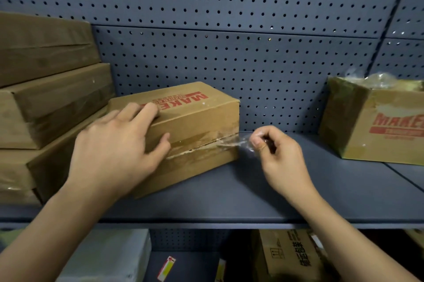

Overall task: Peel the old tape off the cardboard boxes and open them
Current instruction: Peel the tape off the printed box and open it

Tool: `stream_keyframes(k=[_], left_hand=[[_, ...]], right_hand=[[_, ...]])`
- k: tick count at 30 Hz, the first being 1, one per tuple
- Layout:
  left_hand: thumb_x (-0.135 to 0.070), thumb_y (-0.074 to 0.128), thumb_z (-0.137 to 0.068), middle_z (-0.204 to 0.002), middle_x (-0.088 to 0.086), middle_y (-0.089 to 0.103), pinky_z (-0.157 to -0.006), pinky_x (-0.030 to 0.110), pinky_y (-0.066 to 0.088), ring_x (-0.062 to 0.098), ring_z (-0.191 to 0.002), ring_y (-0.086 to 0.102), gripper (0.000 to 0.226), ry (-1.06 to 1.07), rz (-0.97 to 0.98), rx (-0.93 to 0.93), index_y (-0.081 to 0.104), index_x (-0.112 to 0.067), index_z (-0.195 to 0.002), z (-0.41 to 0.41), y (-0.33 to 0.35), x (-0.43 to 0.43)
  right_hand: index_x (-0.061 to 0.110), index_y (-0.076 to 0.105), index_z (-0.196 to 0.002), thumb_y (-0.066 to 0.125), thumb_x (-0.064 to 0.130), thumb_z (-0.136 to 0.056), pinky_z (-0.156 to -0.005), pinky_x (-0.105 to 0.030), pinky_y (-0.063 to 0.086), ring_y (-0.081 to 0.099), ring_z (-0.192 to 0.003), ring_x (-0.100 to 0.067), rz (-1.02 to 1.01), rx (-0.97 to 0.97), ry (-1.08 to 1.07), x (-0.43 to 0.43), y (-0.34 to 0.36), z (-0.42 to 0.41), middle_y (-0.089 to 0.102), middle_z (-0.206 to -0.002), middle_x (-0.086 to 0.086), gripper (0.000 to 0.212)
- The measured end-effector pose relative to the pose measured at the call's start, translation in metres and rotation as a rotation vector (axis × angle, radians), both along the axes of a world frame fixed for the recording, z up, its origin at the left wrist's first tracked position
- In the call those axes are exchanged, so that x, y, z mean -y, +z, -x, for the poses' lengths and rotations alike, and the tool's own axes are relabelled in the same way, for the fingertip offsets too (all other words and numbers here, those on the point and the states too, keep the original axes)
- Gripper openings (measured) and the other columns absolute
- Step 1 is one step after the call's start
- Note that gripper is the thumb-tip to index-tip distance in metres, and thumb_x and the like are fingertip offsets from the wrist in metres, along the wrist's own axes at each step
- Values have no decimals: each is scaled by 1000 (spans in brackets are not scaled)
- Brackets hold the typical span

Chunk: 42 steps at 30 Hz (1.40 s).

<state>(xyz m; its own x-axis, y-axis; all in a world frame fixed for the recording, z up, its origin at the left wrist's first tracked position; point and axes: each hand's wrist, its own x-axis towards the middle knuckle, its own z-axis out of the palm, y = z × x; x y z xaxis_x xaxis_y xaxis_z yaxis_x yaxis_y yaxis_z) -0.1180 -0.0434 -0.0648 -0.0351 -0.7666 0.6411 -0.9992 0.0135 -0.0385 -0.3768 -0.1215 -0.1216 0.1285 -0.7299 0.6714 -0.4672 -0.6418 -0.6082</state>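
Observation:
A brown cardboard box (197, 118) with red print lies on its side on the blue shelf (252, 194), its taped seam facing me. My left hand (114, 146) presses flat on the box's near left corner, fingers spread over the top edge and thumb on the front face. My right hand (277, 155) pinches a strip of clear tape (238, 142) just right of the box. The strip stretches from the seam's right end to my fingers. Tape residue and torn paper show along the seam.
Three stacked brown boxes (46, 102) stand at the left, touching the box's left end. An opened box (376, 121) with crumpled tape on top sits at the far right. A pegboard wall (229, 29) backs the shelf. More boxes (291, 256) lie on the shelf below.

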Motion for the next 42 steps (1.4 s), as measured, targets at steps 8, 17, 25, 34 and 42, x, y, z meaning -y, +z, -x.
stream_keyframes(k=[8,17,25,34,42], left_hand=[[-62,32,-91,-125,-10,58,-69,38,47,26,-103,62,42,-37,-162,-62,44,-40,-124,-23,7,-7],[-64,28,-86,-129,-3,62,-77,50,53,38,-102,64,39,20,-193,-133,38,-50,-121,-41,13,-8],[-47,33,-99,-152,-2,41,-114,50,28,27,-142,33,43,99,-262,-52,31,-38,-141,-27,9,9],[-64,41,-86,-154,-2,41,-109,77,-3,32,-149,22,69,85,-165,131,31,-36,-149,9,-4,14],[-58,48,-79,-133,8,56,-108,66,22,35,-124,48,69,29,-43,80,49,-23,-138,21,-20,27]], right_hand=[[24,60,-80,57,7,-97,-71,-25,47,58,-73,-10,-61,215,-82,13,0,14,64,-76,7,24],[26,61,-89,56,5,-98,-74,-27,47,56,-72,-9,-49,326,-180,27,0,28,61,-78,9,23],[35,57,-132,50,11,-103,-76,-9,40,55,-84,-1,-133,67,-22,18,-6,14,58,-94,9,38],[27,70,-80,36,-9,-95,-76,-16,39,51,-82,-8,-208,79,109,9,-3,-12,53,-93,-8,51],[23,52,-54,33,13,-79,-56,-19,30,42,-55,-2,-304,120,91,11,-4,-12,50,-57,10,33]])
